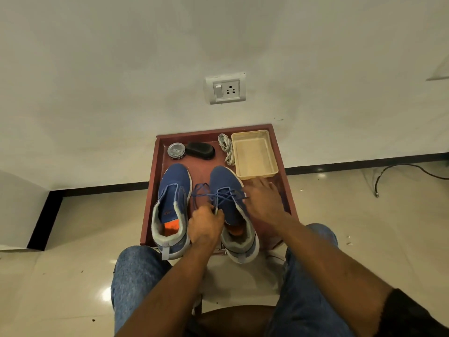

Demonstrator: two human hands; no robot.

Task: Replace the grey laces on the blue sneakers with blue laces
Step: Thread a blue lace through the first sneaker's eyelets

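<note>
Two blue sneakers stand side by side on a small reddish-brown table [155,190]. The left sneaker [173,188] has no lace in it. A blue lace [227,198] is partly threaded through the right sneaker [226,181], with a loose loop lying between the shoes. My left hand [205,223] pinches the lace's tip over the right sneaker's tongue. My right hand [263,201] lies with fingers stretched out against the right sneaker's outer side, just in front of the tray. The grey laces [226,148] lie bundled at the table's back.
A beige plastic tray [254,154] stands at the back right of the table. A round tin [176,150] and a black brush [200,150] sit at the back left. A wall with a socket [226,88] rises behind. My knees in jeans flank the table's front.
</note>
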